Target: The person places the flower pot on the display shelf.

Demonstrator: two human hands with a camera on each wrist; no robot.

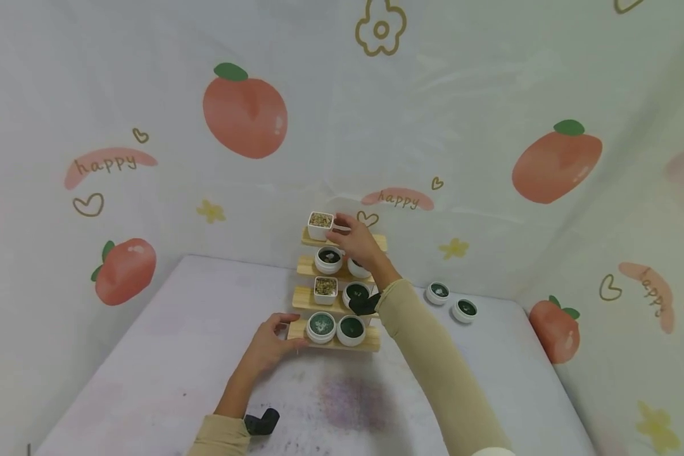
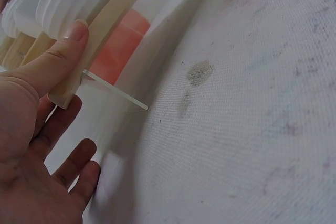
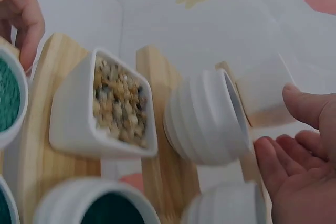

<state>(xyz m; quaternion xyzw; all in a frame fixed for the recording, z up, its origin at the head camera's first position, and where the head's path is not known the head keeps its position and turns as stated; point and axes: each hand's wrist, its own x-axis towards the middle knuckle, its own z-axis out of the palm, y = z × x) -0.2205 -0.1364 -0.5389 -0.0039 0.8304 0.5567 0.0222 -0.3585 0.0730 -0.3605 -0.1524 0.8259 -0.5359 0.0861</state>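
A stepped wooden shelf (image 1: 370, 342) carries white pots on several planks. My left hand (image 1: 270, 345) grips the left end of the lowest plank (image 2: 116, 22), thumb on top and fingers beneath. On the top plank sits a square white pot (image 1: 317, 232) filled with gravel. My right hand (image 3: 299, 179) is at that pot's right side, its thumb tip close to the wall; whether it touches is unclear. Below stand another square gravel pot (image 3: 73, 114) and round ribbed pots (image 1: 321, 326) with dark green contents. My right arm partly covers pots on the right.
Two more round pots, one nearer the shelf (image 1: 437, 293) and one farther right (image 1: 464, 311), stand on the white cloth-covered table (image 1: 165, 354). A printed fabric backdrop (image 1: 319, 126) rises close behind the shelf. A clear strip (image 2: 118, 92) shows under the lowest plank.
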